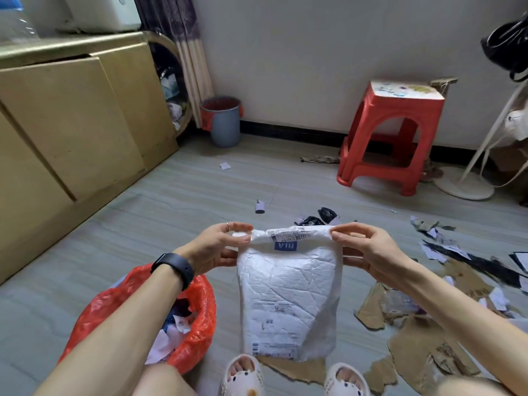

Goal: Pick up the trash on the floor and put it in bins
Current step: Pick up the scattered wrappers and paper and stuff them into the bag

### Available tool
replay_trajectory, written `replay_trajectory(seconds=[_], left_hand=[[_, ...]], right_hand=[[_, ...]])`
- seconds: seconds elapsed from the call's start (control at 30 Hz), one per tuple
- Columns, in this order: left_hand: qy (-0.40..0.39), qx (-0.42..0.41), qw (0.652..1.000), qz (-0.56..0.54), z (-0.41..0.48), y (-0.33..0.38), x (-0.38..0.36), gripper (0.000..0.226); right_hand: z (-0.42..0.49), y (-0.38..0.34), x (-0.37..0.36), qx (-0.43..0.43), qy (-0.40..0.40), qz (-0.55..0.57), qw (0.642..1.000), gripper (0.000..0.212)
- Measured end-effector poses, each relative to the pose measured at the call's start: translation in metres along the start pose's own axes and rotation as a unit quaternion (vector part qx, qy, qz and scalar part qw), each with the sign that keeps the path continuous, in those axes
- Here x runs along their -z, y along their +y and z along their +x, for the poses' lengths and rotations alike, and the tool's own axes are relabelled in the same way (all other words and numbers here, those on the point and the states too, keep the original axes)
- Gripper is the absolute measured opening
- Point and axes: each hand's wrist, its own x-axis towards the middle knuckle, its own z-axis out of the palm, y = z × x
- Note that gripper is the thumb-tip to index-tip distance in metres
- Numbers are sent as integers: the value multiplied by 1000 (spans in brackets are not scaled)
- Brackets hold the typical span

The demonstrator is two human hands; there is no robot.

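Pinching a crinkled white mailer bag [288, 295], left hand [220, 244] and right hand [368, 250].

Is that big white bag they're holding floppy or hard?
Probably floppy: the white bag hangs down creased from where the left hand and right hand pinch its rolled top. It looks flat, so likely light.
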Motion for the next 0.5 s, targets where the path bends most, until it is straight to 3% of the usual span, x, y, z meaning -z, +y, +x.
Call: replay_trajectory(seconds=[0.17, 0.23, 0.33, 0.5], left_hand=[[-8, -19, 999, -33, 0, 3, -3, 36], [-16, -30, 998, -44, 0, 4, -4, 28], [-22, -43, 997, -65, 1, 4, -4, 40], [-50, -43, 992, -111, 3, 1, -3, 38]], right_hand=[[8, 1, 2, -16, 30, 88, 996, 51], [7, 1, 2, -29, -7, 80, 996, 48], [6, 3, 4, -31, -43, 94, 994, 46], [4, 2, 0, -33, -34, 111, 993, 28]])
